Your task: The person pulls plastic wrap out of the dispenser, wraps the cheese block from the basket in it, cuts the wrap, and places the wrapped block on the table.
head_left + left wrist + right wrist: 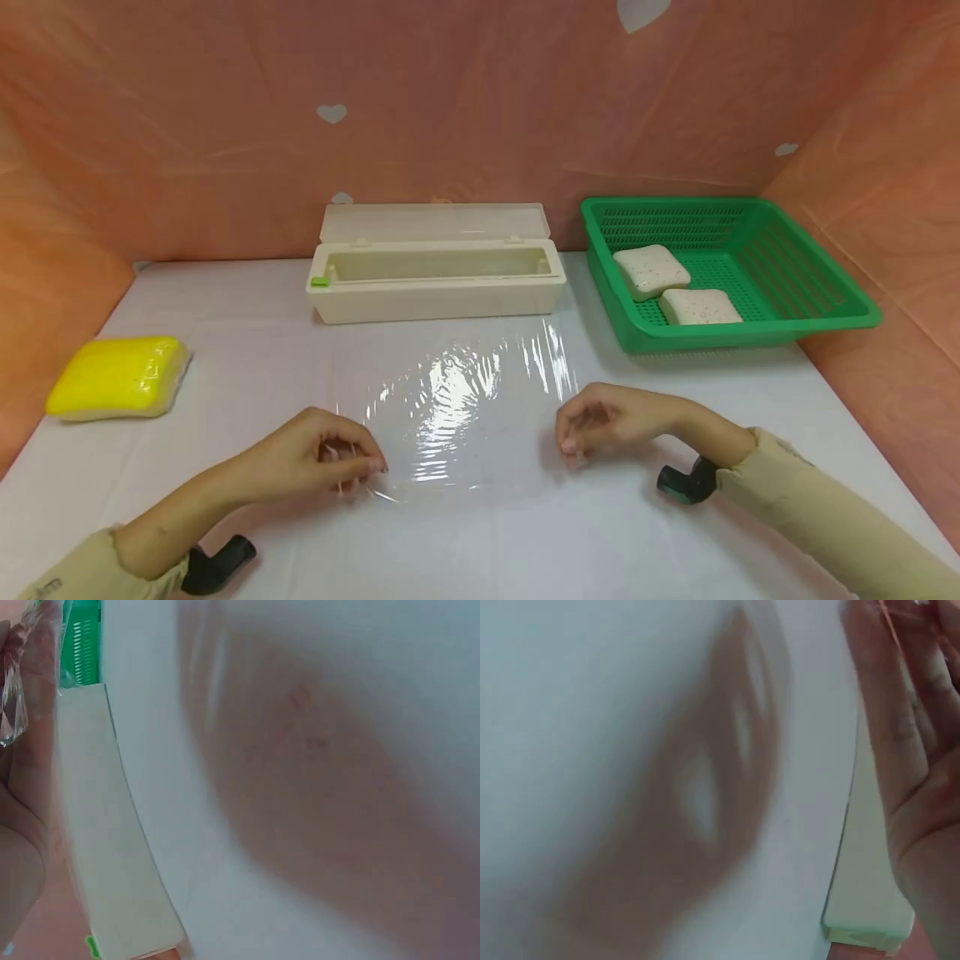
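A sheet of clear plastic wrap point(457, 400) spreads between the two hands, low over the white table, with bright glare on it. My left hand point(322, 454) pinches its left near corner between thumb and fingers; crumpled wrap point(13, 712) shows at those fingers in the left wrist view. On the other side my right hand point(600, 418) pinches the right edge with curled fingers. Beyond the sheet stands a cream wrap dispenser point(438, 302), its lid point(435, 222) raised. In the right wrist view the right hand point(922, 750) is partly cut off by the frame.
At the left lies a yellow-and-white block point(116, 379) with a shiny film over it. A green basket point(637, 337) at the back right holds two white speckled blocks point(651, 268). An orange cloth point(450, 100) hangs behind the table and along its sides.
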The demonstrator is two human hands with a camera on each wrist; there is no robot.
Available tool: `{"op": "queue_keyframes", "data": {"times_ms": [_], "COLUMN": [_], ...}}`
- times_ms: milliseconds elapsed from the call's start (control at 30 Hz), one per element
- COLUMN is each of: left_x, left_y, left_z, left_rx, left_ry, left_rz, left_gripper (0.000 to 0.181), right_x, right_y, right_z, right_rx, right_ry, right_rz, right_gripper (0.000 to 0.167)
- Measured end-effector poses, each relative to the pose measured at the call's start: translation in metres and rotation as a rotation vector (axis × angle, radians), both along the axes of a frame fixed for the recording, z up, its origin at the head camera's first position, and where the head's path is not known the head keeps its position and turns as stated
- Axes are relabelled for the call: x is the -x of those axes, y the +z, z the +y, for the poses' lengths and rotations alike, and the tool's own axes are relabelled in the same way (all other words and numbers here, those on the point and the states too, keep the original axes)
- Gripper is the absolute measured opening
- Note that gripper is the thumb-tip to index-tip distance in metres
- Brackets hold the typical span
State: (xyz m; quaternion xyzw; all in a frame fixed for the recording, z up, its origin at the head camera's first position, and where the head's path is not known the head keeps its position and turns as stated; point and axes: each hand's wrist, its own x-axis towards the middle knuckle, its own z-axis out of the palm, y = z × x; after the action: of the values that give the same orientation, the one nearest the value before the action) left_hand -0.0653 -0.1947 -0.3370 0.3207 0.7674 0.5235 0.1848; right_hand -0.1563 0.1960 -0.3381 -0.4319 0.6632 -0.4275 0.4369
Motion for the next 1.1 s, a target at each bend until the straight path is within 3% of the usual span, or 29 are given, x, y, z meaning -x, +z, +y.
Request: {"op": "queue_keyframes", "data": {"times_ms": [133,267,367,467,567,767,867,1000,1100], "left_x": [0.000,0.001,0.000,-0.001,-0.001,0.000,0.003,0.007,0.008], "left_y": [-0.009,-0.016,-0.018,-0.018,-0.017,-0.013,-0.010,-0.009,-0.009], "left_z": [-0.001,-0.001,-0.001,-0.001,-0.003,-0.011,-0.015,-0.019,-0.022], "left_rx": [0.011,0.082,0.136,0.169,0.171,0.153,0.132,0.176,0.209], "left_ry": [-0.041,-0.050,-0.048,-0.055,-0.085,-0.115,-0.045,0.163,0.286], "left_rz": [0.042,0.071,0.039,0.002,-0.025,-0.031,-0.011,0.040,0.035], "left_gripper": [0.009,0.014,0.010,0.018,0.026,0.028,0.019,0.004,0.010], "right_x": [0.000,0.001,0.002,0.003,0.003,0.004,0.004,0.004,0.004], "right_y": [-0.007,-0.012,-0.014,-0.013,-0.011,-0.010,-0.011,-0.011,-0.012], "right_z": [0.001,0.002,0.003,0.004,0.005,0.007,0.006,0.005,0.004], "right_rx": [-0.012,0.007,0.029,0.017,-0.016,0.001,-0.007,0.017,0.058], "right_ry": [0.057,0.104,0.122,0.109,0.093,0.115,0.068,-0.016,-0.048], "right_rz": [0.032,0.072,0.085,0.072,0.037,0.074,0.072,0.050,0.033], "right_gripper": [0.014,0.014,0.016,0.020,0.024,0.021,0.019,0.023,0.025]}}
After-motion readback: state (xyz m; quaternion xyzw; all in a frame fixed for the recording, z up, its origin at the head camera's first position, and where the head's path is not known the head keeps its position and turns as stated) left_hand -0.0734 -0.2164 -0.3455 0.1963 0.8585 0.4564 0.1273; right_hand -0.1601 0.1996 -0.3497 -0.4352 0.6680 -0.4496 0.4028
